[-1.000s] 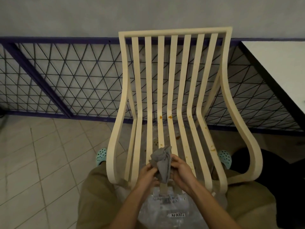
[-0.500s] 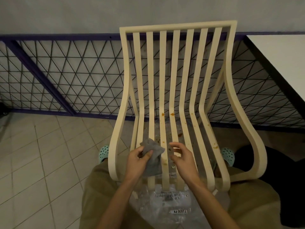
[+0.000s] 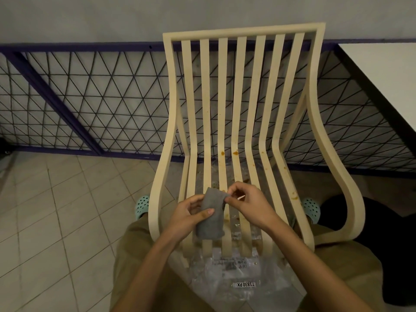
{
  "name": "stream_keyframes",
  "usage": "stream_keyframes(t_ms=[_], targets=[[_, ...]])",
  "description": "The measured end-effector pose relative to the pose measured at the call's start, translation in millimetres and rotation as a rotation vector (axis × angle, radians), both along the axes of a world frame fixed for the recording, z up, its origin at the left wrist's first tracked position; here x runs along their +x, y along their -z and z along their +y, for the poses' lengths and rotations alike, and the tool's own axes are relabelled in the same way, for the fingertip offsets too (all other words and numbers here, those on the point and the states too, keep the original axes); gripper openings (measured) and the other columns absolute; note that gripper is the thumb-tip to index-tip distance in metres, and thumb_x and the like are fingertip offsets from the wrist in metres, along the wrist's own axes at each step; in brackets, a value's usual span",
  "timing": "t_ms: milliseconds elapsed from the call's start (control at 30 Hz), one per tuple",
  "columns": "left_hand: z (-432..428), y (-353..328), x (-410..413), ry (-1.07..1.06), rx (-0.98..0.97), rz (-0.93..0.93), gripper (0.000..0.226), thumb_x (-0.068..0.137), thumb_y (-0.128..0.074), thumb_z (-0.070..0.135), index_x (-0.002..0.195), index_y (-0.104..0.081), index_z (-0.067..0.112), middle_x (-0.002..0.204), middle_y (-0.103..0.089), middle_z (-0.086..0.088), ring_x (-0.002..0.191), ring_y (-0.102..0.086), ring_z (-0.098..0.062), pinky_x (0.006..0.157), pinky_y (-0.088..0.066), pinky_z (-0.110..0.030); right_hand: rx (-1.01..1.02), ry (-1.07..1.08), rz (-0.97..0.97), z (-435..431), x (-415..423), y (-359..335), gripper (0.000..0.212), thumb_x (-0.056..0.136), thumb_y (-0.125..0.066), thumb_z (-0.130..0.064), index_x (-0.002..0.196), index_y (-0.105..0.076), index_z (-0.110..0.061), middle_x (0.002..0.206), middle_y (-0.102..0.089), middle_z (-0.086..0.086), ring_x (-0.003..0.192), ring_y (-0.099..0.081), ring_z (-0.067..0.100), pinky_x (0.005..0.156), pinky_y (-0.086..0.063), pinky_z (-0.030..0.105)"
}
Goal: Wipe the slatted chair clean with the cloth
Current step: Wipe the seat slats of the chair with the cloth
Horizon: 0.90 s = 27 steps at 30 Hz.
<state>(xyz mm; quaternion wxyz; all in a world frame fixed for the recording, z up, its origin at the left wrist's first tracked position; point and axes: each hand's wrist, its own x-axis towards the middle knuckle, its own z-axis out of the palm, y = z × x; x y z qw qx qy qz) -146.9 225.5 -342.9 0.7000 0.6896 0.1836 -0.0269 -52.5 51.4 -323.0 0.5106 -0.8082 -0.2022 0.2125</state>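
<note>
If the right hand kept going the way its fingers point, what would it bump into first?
The grey cloth. The right hand points left at it and seems to pinch its top corner.

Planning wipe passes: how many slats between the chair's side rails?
7 slats: one central, three left of it, three right, all inside the chair frame. The cloth, left hand and right hand hide parts near the front.

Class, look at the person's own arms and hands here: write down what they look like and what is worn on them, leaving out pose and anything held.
The left forearm and right forearm are bare down to the frame's lower edge; no sleeves show. The left hand and right hand wear no gloves, and no watch, bracelet, ring or marking is visible.
</note>
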Motion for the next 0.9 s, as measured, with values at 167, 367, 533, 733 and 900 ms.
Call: stream_keyframes(t_ms=[167, 367, 533, 733, 900], targets=[[-2, 6, -5, -0.043, 0.072, 0.015, 0.050, 0.084, -0.071, 0.009, 0.128, -0.056, 0.029, 0.119, -0.063, 0.004, 0.108, -0.062, -0.011, 0.085, -0.055, -0.025, 0.098, -0.032, 0.252, 3, 7, -18, 0.005, 0.094, -0.059, -0.014, 0.089, -0.057, -0.013, 0.069, -0.058, 0.013, 0.069, -0.054, 0.025, 0.066, -0.044, 0.037], [-30, 27, -29, 0.024, 0.306, -0.029, 0.094, 0.078, -0.074, 0.006, 0.145, -0.026, 0.050, 0.146, -0.036, 0.023, 0.133, -0.037, 0.001, 0.098, -0.042, -0.016, 0.356, 0.066, 0.574, 11, 17, -46, 0.020, 0.092, -0.057, 0.002, 0.108, -0.052, -0.007, 0.067, -0.064, 0.012, 0.053, -0.062, 0.024, 0.055, -0.056, 0.033], [-55, 11, -16, -0.160, 0.352, -0.225, 0.067, 0.079, -0.075, 0.025, 0.138, -0.046, 0.035, 0.133, -0.052, 0.022, 0.123, -0.049, 0.000, 0.101, -0.045, -0.027, 0.459, 0.024, 0.711, 11, 21, -63, 0.018, 0.095, -0.049, 0.004, 0.105, -0.062, -0.004, 0.082, -0.065, 0.021, 0.066, -0.068, 0.029, 0.059, -0.059, 0.031], [-25, -20, 6, -0.224, 0.225, -0.192, 0.023, 0.095, -0.053, 0.023, 0.108, -0.072, 0.020, 0.110, -0.070, 0.005, 0.107, -0.062, -0.008, 0.090, -0.052, -0.025, 0.514, -0.096, 0.768, -16, 39, -73, 0.033, 0.091, -0.046, 0.011, 0.121, -0.059, 0.002, 0.116, -0.066, 0.026, 0.101, -0.069, 0.033, 0.091, -0.053, 0.039], [-6, -39, 22, -0.256, -0.087, -0.013, 0.029, 0.101, -0.040, 0.013, 0.097, -0.068, 0.013, 0.101, -0.071, -0.010, 0.101, -0.065, -0.026, 0.078, -0.054, -0.029, 0.385, -0.098, 0.590, -23, 46, -70, 0.037, 0.081, -0.066, 0.003, 0.118, -0.064, 0.001, 0.107, -0.067, 0.018, 0.078, -0.068, 0.022, 0.062, -0.058, 0.023]])
